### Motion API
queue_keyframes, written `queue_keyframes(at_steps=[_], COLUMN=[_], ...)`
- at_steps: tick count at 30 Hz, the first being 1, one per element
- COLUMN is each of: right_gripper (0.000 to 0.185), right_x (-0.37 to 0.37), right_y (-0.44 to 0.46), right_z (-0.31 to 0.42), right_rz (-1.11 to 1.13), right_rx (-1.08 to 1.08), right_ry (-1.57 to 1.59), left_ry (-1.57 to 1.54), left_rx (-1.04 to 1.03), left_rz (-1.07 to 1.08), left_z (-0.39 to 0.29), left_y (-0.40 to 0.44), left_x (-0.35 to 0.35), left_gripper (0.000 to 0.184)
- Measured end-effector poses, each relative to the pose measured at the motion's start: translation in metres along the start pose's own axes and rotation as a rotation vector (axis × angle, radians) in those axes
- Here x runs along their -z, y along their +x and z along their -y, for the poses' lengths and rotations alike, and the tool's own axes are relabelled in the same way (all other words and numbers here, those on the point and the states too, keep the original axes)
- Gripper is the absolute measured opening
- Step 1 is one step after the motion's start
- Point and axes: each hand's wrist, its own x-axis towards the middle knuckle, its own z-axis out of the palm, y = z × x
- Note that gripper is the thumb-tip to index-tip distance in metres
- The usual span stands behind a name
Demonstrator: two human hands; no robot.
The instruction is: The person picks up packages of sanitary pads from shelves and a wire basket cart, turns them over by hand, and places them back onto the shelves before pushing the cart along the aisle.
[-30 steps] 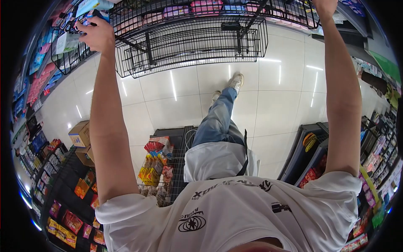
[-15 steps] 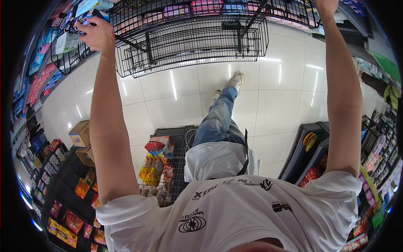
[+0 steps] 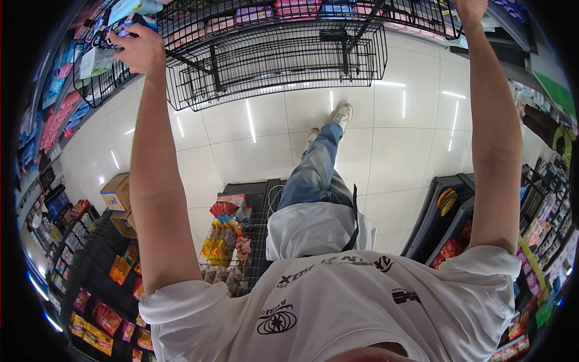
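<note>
One broad, glossy floor of pale square tiles [image 3: 404, 160] stretches below the bare left hand [image 3: 142, 49] and the bare right hand [image 3: 473, 7], reaching from under the fingers back past the person's feet. Next in size, a long black wire rack [image 3: 215, 69] spans the space between the two sets of fingers, its lower basket on the body side of them. A black shelf unit hung with orange, red and yellow snack packets [image 3: 105, 318] stands well back from the left fingers, outward of that forearm. Between that unit and the left fingers, also outward of the forearm, sit two brown cardboard cartons [image 3: 116, 193]. Pink, purple and blue plastic-wrapped packs [image 3: 295, 9] line up beyond the rack, between the left fingers and the right.

The left hand is at the rack's left end, its fingers bent; whether they grip anything or only rest there, the view does not tell. The right hand is near the rack's right end; its fingers are cut off by the top edge, so their state cannot be told. A whitish-green pack [image 3: 96, 62] lies just outward of the left fingers. Smallest, a dark printed pack with blue patches [image 3: 135, 20] shows right at those fingers.
</note>
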Motion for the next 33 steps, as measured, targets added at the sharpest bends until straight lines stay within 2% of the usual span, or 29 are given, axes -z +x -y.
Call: queue_keyframes(at_steps=[4,12,16,25,28,33], right_gripper=[0.033,0.034,0.035,0.036,0.036,0.037], right_x=[0.003,-0.012,-0.002,0.004,0.005,0.0], right_y=[-0.001,0.001,0.0,0.003,0.003,0.003], right_z=[0.002,-0.006,-0.001,0.004,0.005,0.002], right_rz=[0.03,-0.068,-0.057,0.008,0.023,0.003], right_rx=[-0.046,0.013,0.054,-0.033,-0.048,-0.016], right_ry=[0.051,-0.027,0.013,0.07,0.075,0.058], left_ry=[-0.006,0.005,-0.044,-0.052,0.011,0.016], left_rx=[0.002,0.005,0.033,0.048,0.011,0.019], left_rz=[-0.002,-0.022,0.026,0.055,-0.018,-0.002], left_z=[-0.002,-0.001,-0.003,-0.008,-0.002,-0.001], left_y=[-0.001,-0.001,-0.001,-0.003,0.001,0.001], left_x=[0.001,-0.001,0.0,0.006,-0.001,-0.001], left_gripper=[0.056,0.055,0.056,0.057,0.055,0.055])
